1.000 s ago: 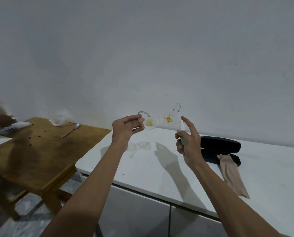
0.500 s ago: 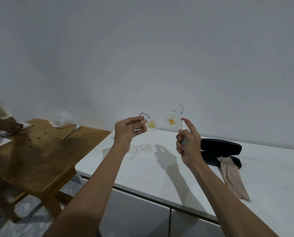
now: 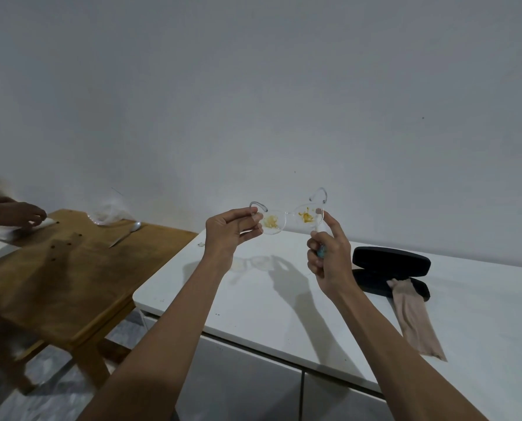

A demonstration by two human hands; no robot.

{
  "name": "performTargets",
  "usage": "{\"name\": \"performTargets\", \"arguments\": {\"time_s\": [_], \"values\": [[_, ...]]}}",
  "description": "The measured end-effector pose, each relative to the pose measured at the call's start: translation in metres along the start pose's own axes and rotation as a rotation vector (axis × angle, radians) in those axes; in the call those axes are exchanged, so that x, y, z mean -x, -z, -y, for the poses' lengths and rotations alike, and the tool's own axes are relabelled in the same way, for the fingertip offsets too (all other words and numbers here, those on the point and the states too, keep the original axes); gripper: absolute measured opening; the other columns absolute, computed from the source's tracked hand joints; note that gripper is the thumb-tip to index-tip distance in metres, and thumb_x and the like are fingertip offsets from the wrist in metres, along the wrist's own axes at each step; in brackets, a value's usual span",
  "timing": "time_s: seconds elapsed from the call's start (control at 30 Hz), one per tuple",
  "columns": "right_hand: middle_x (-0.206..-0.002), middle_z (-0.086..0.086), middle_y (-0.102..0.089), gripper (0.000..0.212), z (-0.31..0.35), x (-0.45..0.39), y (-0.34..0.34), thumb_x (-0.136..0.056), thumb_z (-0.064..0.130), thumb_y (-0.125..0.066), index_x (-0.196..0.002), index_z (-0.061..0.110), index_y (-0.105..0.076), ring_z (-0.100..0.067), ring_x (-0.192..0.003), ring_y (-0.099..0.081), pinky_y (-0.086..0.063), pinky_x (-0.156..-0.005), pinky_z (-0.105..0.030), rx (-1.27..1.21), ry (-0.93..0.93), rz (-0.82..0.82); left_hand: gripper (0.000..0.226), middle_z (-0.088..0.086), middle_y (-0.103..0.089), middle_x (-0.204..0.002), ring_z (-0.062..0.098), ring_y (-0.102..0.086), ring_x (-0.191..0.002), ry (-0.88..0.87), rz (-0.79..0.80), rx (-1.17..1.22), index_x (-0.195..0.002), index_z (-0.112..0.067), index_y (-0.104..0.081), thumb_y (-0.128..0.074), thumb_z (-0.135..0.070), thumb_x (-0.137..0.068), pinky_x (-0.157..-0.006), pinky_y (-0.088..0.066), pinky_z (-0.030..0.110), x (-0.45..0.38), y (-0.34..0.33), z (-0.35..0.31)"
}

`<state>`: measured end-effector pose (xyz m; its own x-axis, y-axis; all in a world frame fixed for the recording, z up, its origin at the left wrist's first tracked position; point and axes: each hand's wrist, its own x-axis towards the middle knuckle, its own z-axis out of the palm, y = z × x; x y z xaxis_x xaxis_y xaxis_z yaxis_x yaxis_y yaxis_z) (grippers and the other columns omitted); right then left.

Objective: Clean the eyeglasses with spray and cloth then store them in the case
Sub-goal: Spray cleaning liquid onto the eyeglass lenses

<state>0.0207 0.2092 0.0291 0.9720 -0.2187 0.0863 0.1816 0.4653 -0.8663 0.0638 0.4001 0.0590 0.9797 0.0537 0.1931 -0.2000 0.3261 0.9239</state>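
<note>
The eyeglasses (image 3: 288, 218), clear-framed, are held up in the air above the far edge of the white counter (image 3: 284, 302), with yellow smears visible on both lenses. Their left rim is pinched between thumb and fingers of the left hand (image 3: 231, 230). Just to the right, a small spray bottle (image 3: 320, 244) is clamped in the right hand (image 3: 328, 259), its forefinger raised to the top beside the right lens. The spraying step is judged to be in hand; neither lens appears wiped yet. For the next move, the nozzle would need to be aimed at each smear and pressed, with the frame kept steady. Farther right, the black case (image 3: 390, 262) lies open on the counter, and the beige cloth (image 3: 414, 317) is draped from it toward the near edge.
</note>
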Motion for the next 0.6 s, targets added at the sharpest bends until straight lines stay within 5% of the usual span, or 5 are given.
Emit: {"name": "performTargets", "arguments": {"time_s": [0.33,0.6], "values": [[-0.068,-0.009,-0.062,0.039,-0.009,0.001,-0.006,-0.099,0.012,-0.047,-0.128,0.036,-0.059,-0.016,-0.047,-0.042,-0.028,-0.043,-0.021,0.105,-0.018,0.062,0.013,0.014,-0.078,-0.089,0.031,-0.073,-0.08,-0.002,-0.004,0.001,-0.087,-0.001,-0.079,-0.078,0.009,-0.079,-0.074,-0.064,0.035,0.0,-0.003,-0.002],[-0.063,-0.007,-0.049,0.039,-0.016,0.0,-0.01,-0.098,0.009,-0.044,-0.127,0.031,-0.057,-0.015,-0.043,-0.03,-0.017,-0.048,-0.022,0.077,-0.075,0.082,0.013,0.013,-0.078,-0.088,0.03,-0.074,-0.079,0.004,-0.003,0.009,-0.087,-0.001,-0.078,-0.078,0.009,-0.079,-0.077,-0.065,0.038,-0.001,-0.003,-0.003]]}}
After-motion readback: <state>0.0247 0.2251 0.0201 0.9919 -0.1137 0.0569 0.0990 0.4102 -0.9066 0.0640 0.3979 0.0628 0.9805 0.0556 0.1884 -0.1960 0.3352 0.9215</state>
